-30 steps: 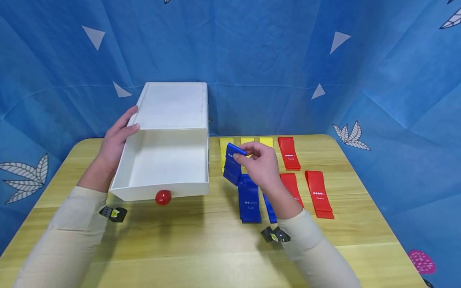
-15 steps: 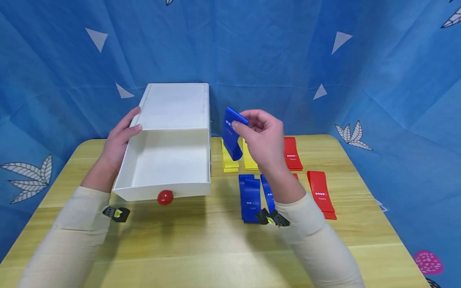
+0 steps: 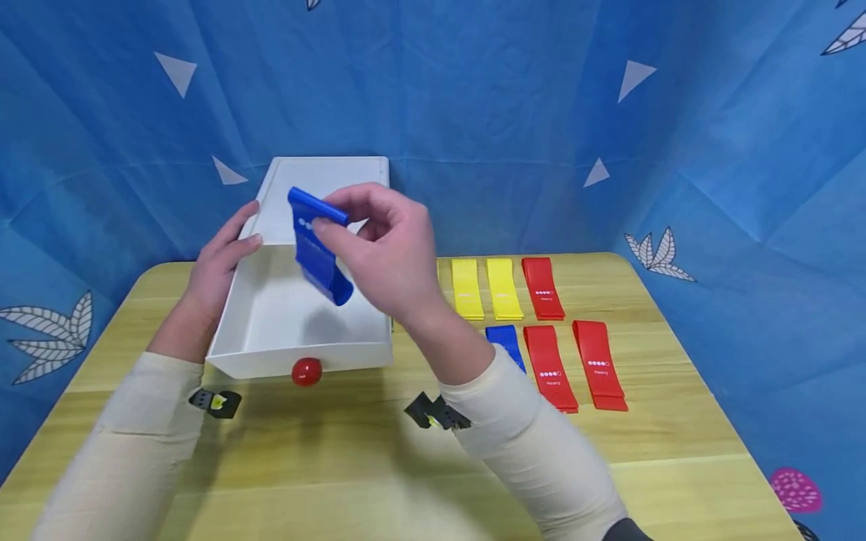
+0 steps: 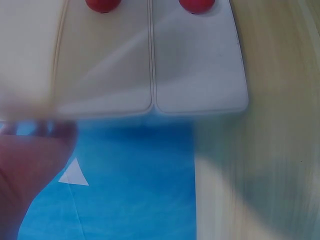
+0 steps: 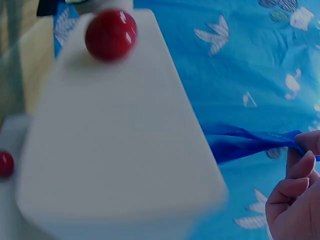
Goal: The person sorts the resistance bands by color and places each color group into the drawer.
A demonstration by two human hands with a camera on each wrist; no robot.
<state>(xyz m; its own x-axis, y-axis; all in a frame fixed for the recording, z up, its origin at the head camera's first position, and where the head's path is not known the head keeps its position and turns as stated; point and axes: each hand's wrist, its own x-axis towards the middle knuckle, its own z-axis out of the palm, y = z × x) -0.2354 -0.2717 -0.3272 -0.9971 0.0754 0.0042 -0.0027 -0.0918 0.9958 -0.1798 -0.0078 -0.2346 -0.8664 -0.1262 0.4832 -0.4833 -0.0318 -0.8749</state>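
The right hand [image 3: 389, 248] has a blue band [image 3: 318, 255] pinched between thumb and fingertips, held up over the pulled-out drawer [image 3: 352, 355] of a white cabinet [image 3: 318, 173]. The left hand [image 3: 219, 263] lies wide against the cabinet's left side, thumb at the edge of the top and fingers fairly straight.

Looking down from the head view, I get the drawer's white inside, a soft shadow on its floor, and one red knob [image 3: 307, 371] on its front. The left wrist view catches something different: two more knobs [image 4: 103, 4] on neighbouring white fronts, with the hand at the edge (too blurred there to pick out each finger). The right wrist view has the band from the side, where it parts into loose layers and its far end passes behind the drawer; the head view shows its face instead, printed with white dots.

As for its lie, the pinched fold is uppermost and slopes down to the right. The long axis runs steeply downward and a little rightward in the head view, ending in a loose, curled end at the bottom.

Off to the right on the wooden counter [image 3: 325, 481] lie yellow bands [image 3: 467, 289], three red bands [image 3: 551, 368] and another blue one [image 3: 503, 342], partly hidden by the right arm.
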